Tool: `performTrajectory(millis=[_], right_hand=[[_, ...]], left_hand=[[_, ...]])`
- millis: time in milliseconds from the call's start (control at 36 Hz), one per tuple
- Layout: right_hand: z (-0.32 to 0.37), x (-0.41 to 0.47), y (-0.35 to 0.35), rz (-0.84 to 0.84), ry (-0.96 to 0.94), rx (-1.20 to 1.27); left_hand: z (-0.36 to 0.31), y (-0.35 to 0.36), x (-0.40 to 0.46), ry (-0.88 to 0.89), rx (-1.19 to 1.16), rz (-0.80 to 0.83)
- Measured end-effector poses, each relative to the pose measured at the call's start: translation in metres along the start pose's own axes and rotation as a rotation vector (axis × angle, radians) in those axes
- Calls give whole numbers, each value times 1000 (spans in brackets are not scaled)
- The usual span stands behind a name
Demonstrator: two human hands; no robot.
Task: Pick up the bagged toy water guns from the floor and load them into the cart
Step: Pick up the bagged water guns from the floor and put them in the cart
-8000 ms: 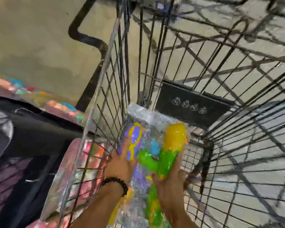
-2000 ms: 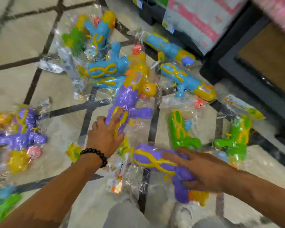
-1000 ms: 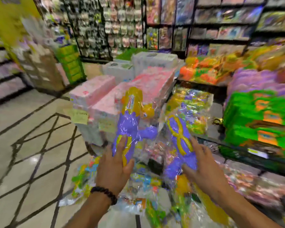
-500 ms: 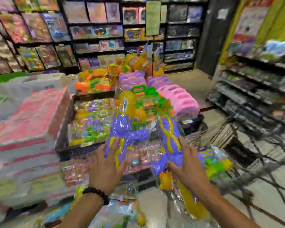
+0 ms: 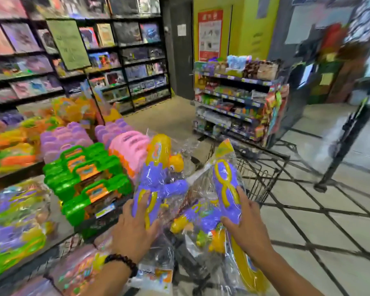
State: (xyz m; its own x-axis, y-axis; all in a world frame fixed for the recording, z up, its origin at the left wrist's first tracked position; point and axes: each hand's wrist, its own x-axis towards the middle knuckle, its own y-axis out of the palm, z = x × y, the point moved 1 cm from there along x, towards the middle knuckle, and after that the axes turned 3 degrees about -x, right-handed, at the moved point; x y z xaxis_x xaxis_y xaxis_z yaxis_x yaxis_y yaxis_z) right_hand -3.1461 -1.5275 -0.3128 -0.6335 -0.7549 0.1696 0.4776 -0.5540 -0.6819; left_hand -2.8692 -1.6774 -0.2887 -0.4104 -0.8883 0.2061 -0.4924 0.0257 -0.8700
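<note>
Holding two bagged purple guns upright, we have one gun (image 5: 156, 178) in the left hand (image 5: 135, 229), fingers wrapped round its lower body, and the other gun (image 5: 224, 189) gripped the same way in the right hand (image 5: 247, 227), long axes pointing up and away from us. Both sit just above and on the near side of the wire cart (image 5: 263, 169), which lies ahead and slightly right, so the right hand is nearer to it. Beside us on the left stands a display of green cases (image 5: 88, 178), and we judge the coming move to be a short forward carry before lowering both bags into the basket.
</note>
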Motion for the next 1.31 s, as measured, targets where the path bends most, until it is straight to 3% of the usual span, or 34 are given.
performTrajectory(millis=[333, 806, 1000, 1306], right_hand=[[-73, 76, -2, -73, 205, 64], [-103, 186, 96, -362, 607, 111], [-115, 206, 155, -434, 743, 162], [-174, 240, 249, -321, 875, 65]], left_hand=[[-47, 88, 109, 83, 33, 169], [-4, 244, 298, 351, -22, 469], [5, 298, 330, 292, -85, 645], [46, 388, 343, 151, -48, 750]])
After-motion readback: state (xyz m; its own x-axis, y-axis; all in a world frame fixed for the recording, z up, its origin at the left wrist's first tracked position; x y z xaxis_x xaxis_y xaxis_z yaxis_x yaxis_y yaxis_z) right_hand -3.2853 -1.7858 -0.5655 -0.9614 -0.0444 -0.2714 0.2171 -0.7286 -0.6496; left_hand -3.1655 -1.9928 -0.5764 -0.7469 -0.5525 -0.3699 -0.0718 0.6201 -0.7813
